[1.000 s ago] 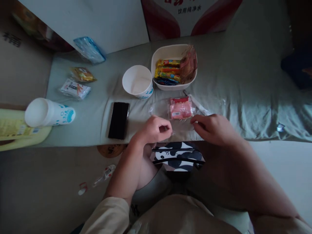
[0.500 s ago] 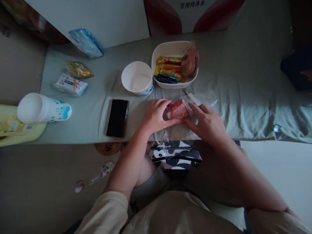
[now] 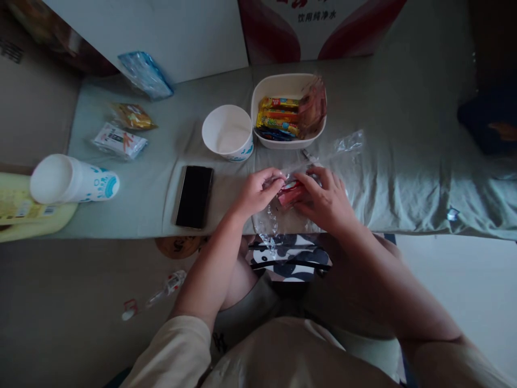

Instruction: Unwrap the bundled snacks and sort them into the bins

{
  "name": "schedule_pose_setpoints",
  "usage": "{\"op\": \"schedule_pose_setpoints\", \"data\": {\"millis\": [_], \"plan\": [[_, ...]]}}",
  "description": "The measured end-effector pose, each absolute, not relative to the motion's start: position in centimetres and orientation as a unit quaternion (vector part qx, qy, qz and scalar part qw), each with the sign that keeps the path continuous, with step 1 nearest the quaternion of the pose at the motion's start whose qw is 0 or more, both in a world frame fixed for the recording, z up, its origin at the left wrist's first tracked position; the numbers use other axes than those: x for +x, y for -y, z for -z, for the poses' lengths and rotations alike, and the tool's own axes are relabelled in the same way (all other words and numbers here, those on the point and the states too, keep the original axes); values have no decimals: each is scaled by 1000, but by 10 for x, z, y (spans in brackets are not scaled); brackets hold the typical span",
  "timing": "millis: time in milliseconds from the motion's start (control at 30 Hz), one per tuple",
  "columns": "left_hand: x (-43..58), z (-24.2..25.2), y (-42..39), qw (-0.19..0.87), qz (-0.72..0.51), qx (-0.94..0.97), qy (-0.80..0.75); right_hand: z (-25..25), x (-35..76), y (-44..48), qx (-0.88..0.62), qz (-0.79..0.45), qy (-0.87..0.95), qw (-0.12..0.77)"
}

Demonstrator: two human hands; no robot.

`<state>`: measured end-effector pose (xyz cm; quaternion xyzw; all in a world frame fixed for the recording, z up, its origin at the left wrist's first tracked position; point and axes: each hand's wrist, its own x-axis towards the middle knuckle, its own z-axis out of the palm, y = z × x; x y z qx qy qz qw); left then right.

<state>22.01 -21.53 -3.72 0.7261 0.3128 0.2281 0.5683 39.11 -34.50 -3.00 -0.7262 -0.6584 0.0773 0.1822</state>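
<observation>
My left hand [image 3: 257, 191] and my right hand [image 3: 323, 198] meet over a small pink and red snack packet [image 3: 289, 193] on the grey-green cloth. Both hands have their fingers closed on the packet, which is mostly hidden between them. A clear plastic bag [image 3: 347, 144] lies under and around the packet, and its far end lifts off the cloth. Just beyond my hands stands a white square bowl [image 3: 288, 141] with several colourful snack packets in it. To its left is an empty white paper cup [image 3: 228, 132].
A black phone [image 3: 194, 196] lies left of my hands. Farther left are a tipped white cup [image 3: 72, 182], a yellow bottle [image 3: 24, 213], two small packets [image 3: 119, 140] and a blue pack [image 3: 144, 74]. A panda-print bag [image 3: 291, 257] sits at my knees.
My hands moved forward from the cloth's near edge to the pink packet and closed on it. The clear bag's far end has risen off the cloth.
</observation>
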Motion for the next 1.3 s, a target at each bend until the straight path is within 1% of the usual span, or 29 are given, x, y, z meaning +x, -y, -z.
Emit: {"op": "schedule_pose_setpoints", "data": {"millis": [67, 100, 200, 267, 333, 400, 467, 533, 667, 733, 767, 833, 900, 967, 1067, 1200, 1300], "plan": [[222, 39, 213, 584, -236, 703, -330, 31, 391, 345, -727, -74, 656, 190], [223, 40, 212, 576, -246, 698, -348, 31, 391, 345, -725, -69, 656, 196], [225, 44, 207, 479, -267, 721, -422, 28, 392, 343, -713, -53, 670, 200], [227, 45, 206, 407, -250, 752, -454, 25, 394, 343, -703, -61, 684, 186], [229, 45, 207, 372, -215, 776, -462, 22, 395, 344, -692, -78, 695, 178], [230, 44, 210, 365, -190, 786, -461, 19, 398, 347, -682, -91, 700, 191], [231, 42, 212, 367, -174, 791, -458, 16, 399, 353, -656, -113, 708, 236], [231, 39, 214, 369, -166, 793, -455, 11, 400, 360, -628, -137, 702, 306], [230, 37, 216, 372, -146, 798, -451, -9, 403, 365, -656, -144, 592, 446], [230, 36, 216, 371, -145, 803, -444, -23, 406, 354, -688, -163, 517, 483], [231, 36, 216, 371, -146, 806, -438, -31, 408, 344, -700, -174, 493, 487], [232, 34, 216, 374, -148, 810, -427, -49, 410, 315, -724, -163, 490, 458], [233, 31, 217, 383, -142, 808, -424, -66, 410, 277, -744, -126, 524, 394], [234, 27, 217, 389, -133, 806, -425, -79, 408, 239, -790, -95, 541, 272], [233, 21, 216, 394, -130, 807, -421, -86, 401, 194, -814, -124, 560, 98], [230, 18, 215, 410, -145, 803, -407, -80, 398, 168, -785, -167, 596, -26], [228, 17, 215, 417, -152, 802, -400, -79, 400, 163, -771, -157, 609, -102]]}}
